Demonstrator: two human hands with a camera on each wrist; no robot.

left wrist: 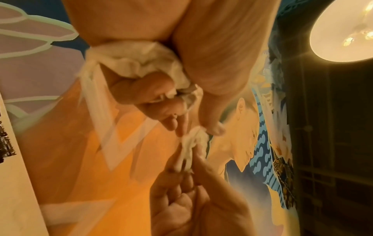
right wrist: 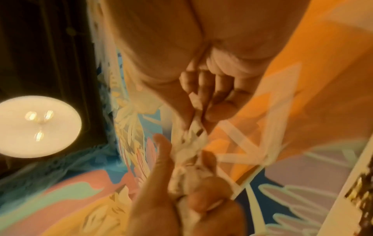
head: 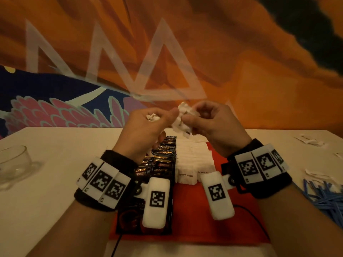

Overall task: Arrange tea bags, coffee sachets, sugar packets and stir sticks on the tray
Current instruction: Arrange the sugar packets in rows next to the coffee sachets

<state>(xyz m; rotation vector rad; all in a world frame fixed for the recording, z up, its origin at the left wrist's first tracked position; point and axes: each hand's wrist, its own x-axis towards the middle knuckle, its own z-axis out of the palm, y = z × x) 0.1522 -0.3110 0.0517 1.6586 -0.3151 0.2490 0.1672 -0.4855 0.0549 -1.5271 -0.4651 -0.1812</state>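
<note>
Both hands are raised above the red tray (head: 204, 225). My left hand (head: 167, 117) grips a crumpled bunch of white sugar packets (head: 153, 116) in its curled fingers. Its thumb and forefinger also pinch one end of a white sugar packet (head: 181, 119). My right hand (head: 191, 117) pinches the other end. In the left wrist view the bunch (left wrist: 141, 63) sits in the palm and the shared packet (left wrist: 193, 142) hangs between both hands. On the tray lie a column of dark coffee sachets (head: 161, 158) and rows of white brown-sugar packets (head: 193, 160).
Blue stir sticks (head: 323, 197) lie in a heap at the right of the white table (head: 55, 182). Loose white packets (head: 310, 140) lie at the far right. A glass cup (head: 13, 164) stands at the left edge. A black cable (head: 259, 225) crosses the tray's near right corner.
</note>
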